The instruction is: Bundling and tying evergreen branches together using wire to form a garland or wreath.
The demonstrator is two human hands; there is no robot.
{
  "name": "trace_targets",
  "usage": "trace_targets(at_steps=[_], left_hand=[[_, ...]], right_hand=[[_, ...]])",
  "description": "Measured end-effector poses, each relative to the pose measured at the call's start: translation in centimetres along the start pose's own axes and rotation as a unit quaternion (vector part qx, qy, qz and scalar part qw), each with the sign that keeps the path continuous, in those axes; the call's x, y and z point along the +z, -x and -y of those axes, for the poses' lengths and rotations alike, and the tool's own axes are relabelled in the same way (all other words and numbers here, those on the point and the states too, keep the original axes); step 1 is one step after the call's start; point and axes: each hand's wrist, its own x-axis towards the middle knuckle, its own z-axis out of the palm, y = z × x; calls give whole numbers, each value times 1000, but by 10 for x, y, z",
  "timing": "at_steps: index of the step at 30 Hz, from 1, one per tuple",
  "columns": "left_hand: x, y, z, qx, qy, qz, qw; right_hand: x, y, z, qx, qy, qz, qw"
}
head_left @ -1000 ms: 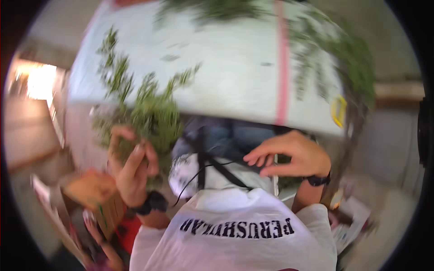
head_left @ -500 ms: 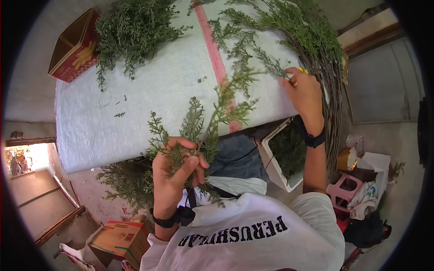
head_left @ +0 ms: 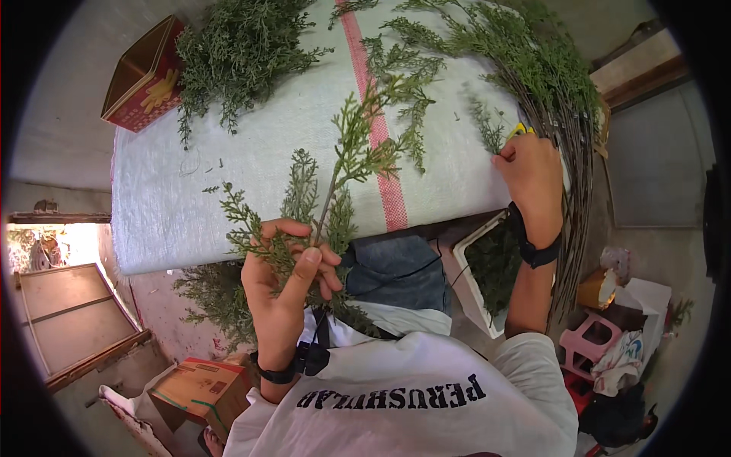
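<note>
The left hand (head_left: 285, 286) is closed around a small bunch of green sprigs (head_left: 335, 183), and the sprigs stick up over the white cloth (head_left: 251, 175) on the table. The right hand (head_left: 533, 179) rests on the table edge and holds a yellow tool (head_left: 520, 129), beside a long pile of green branches (head_left: 548, 84). A heap of cut greens (head_left: 240, 49) lies at the far side, next to a red and gold box (head_left: 145, 76). A white tub (head_left: 483, 278) with greens sits below the table. A pink stripe (head_left: 373, 122) runs down the cloth.

Matt woven plastic sheet (head_left: 251, 175) on the table; feathery green sprigs (head_left: 335, 190); glossy cardboard box (head_left: 145, 76).
</note>
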Motion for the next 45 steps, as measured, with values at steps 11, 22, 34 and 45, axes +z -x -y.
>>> trace_targets(at_steps=[11, 22, 34, 45], left_hand=[[13, -18, 0, 15, 36, 8, 999], [12, -13, 1, 26, 33, 64, 997], [15, -15, 5, 31, 37, 60, 997], [10, -15, 4, 27, 45, 64, 997]], right_hand=[[-12, 60, 82, 127, -669, 77, 728], [25, 83, 152, 90, -807, 169, 558], [27, 85, 156, 92, -847, 176, 493], [35, 85, 153, 81, -878, 217, 418]])
